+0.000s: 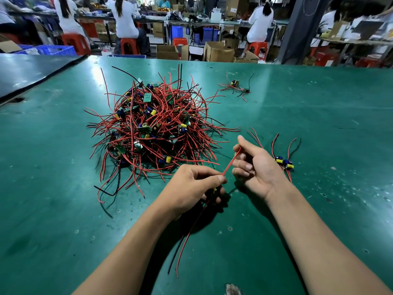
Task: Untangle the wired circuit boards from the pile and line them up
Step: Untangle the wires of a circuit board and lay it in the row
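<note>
A tangled pile (pixel 153 126) of small green circuit boards with red and black wires lies on the green table (pixel 297 116), left of centre. My left hand (pixel 191 188) grips one wired board; its yellow part shows between the fingers, and its red and black wires (pixel 187 237) trail toward me. My right hand (pixel 255 165) pinches the far end of that board's red wire (pixel 230 162), stretched between both hands. Just right of my right hand lie a few boards (pixel 284 161) side by side, wires pointing away.
A couple of separate wired boards (pixel 236 87) lie further back on the right. A dark second table (pixel 25 71) adjoins on the left. Beyond the far edge, people sit on red stools (pixel 129 45) among cardboard boxes (pixel 219 53) and blue crates.
</note>
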`<state>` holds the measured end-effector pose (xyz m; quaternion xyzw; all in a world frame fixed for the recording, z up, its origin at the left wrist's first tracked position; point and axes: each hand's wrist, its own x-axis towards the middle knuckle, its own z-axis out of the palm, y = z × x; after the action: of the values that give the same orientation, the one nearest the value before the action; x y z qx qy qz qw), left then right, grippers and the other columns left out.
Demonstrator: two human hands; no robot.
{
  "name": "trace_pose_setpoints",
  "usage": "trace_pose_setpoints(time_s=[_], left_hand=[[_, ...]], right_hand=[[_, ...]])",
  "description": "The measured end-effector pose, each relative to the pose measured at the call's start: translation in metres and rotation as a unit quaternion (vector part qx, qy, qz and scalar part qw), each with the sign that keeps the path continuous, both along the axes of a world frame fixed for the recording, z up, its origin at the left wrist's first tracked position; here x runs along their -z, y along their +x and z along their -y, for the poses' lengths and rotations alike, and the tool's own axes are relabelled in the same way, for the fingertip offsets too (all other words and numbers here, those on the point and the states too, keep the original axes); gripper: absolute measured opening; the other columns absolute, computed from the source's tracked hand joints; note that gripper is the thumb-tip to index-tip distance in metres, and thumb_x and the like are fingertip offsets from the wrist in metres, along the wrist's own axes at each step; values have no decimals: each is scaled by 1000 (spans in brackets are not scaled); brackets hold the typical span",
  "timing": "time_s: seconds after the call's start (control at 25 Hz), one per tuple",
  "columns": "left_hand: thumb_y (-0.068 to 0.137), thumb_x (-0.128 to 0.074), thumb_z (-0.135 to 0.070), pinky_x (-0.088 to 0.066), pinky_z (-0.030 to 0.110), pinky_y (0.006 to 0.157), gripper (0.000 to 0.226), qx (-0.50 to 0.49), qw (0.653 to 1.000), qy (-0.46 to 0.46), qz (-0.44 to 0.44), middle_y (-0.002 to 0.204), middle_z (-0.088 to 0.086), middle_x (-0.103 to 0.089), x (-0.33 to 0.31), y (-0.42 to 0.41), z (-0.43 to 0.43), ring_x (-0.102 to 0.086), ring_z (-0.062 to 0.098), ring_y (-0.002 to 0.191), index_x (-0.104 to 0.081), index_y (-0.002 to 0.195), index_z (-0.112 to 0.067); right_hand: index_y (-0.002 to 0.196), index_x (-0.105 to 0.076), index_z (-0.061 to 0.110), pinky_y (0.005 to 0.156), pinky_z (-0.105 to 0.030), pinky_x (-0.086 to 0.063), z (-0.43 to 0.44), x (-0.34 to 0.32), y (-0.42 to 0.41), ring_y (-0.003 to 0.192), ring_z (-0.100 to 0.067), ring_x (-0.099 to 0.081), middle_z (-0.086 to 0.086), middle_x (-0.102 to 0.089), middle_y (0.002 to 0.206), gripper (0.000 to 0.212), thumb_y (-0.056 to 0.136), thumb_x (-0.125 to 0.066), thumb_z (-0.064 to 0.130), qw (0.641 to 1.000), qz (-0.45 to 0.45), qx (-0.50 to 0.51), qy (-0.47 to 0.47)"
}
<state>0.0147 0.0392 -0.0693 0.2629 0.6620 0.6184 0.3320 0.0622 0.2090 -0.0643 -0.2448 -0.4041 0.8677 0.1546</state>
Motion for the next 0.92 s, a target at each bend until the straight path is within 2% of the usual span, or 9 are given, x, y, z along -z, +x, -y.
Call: trace_pose_setpoints(time_s=[0.08,0.2,0.28,0.36,0.48,0.6,0.68,0.84,0.92], left_hand=[[92,-65,-12,-47,28,61,13,-15,1000,11,4,70,8,-70,0,0,0,-65,21,57,-71,93,-1],[94,-61,-8,-53,27,54,14,-51,997,45,38,68,10,-68,0,0,-1,-62,20,54,-69,95,3],[95,-60,-9,-53,26,51,14,-68,994,60,57,67,11,-67,0,0,-1,-61,20,52,-69,96,2],[94,-61,-11,-53,26,51,15,-70,993,67,66,67,11,-67,0,-1,-1,-61,20,52,-70,96,2],[93,-63,-10,-52,25,49,14,-62,992,71,80,68,12,-66,0,-4,1,-60,20,51,-72,91,0],[92,-64,-10,-50,24,49,16,-41,994,62,76,67,11,-65,1,-5,1,-59,20,50,-70,91,5],[92,-64,-10,-49,24,49,14,-25,996,54,65,66,10,-65,1,-5,1,-58,20,50,-70,90,3],[91,-65,-12,-46,21,47,12,6,998,40,50,65,7,-65,0,-5,2,-58,19,49,-71,86,-3],[91,-66,-15,-45,19,47,12,22,999,28,35,66,7,-67,0,-5,4,-60,17,50,-72,85,-6]], right_hand=[[79,-67,8,34,-16,-23,1,2,3,37,-3,-27,7,-41,59,34,94,-64,39,996,-1,-6,87],[87,-77,9,39,-18,-34,5,7,10,41,-7,-38,0,-46,64,32,83,-74,41,975,-6,-90,205],[93,-76,8,44,-22,-46,12,11,12,44,-14,-51,-12,-47,71,30,84,-78,37,964,-4,-157,213],[94,-75,6,47,-26,-51,17,15,11,46,-19,-57,-17,-46,78,31,86,-78,36,964,-2,-170,203],[88,-75,8,42,-23,-46,19,16,8,41,-19,-56,-15,-41,71,32,86,-78,40,966,11,-146,213],[76,-74,13,37,-14,-30,16,14,4,31,-8,-36,-1,-33,47,29,81,-78,41,972,16,-100,213],[72,-74,15,38,-14,-20,14,14,1,34,-6,-24,4,-27,49,29,77,-79,43,971,16,-67,228],[70,-73,12,36,-16,-18,8,14,-3,37,-6,-23,4,-28,53,24,89,-74,26,976,17,3,219],[73,-71,9,35,-17,-18,5,12,-4,37,-5,-23,3,-29,56,24,91,-72,25,978,24,25,206]])
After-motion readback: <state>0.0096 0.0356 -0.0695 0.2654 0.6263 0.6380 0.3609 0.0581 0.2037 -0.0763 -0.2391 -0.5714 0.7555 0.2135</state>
